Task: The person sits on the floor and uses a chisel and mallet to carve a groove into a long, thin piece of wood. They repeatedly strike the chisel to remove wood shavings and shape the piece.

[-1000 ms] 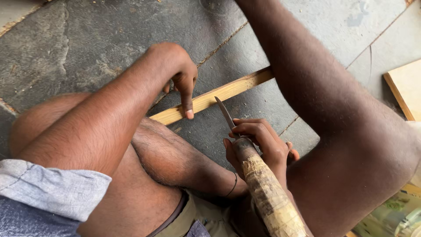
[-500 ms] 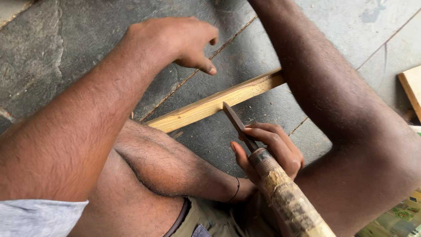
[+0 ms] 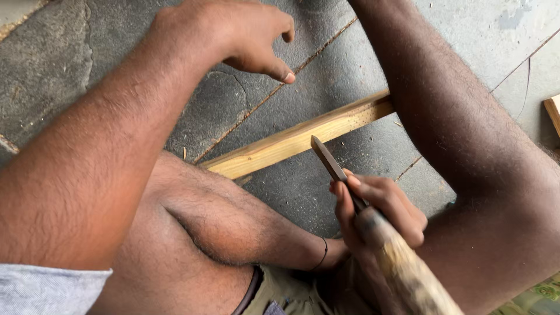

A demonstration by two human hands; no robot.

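- Over on the left, the left hand [image 3: 233,35] hangs above the grey stone floor [image 3: 70,64], fingers loosely curled, thumb pointing down and to the right, nothing in its grasp and nothing touched.
- Below that arm, one bent leg crosses the lower middle of the view, with a thin dark band [image 3: 322,256] round the ankle.
- One pale wooden strip [image 3: 297,138] lies flat on the floor, running from just beside the knee up and to the right, where its far end slips behind the right forearm.
- Now the centre: one chisel [image 3: 329,163], dark blade slanting up and left, tip down at the near edge of the strip; whether it bites the wood, I cannot tell.
- The right hand [image 3: 379,213] is closed round that chisel at the top of its worn wooden handle, fingers wrapped tight.
- At the far right edge, a second piece of pale wood [image 3: 553,114] just shows, well apart from the strip.
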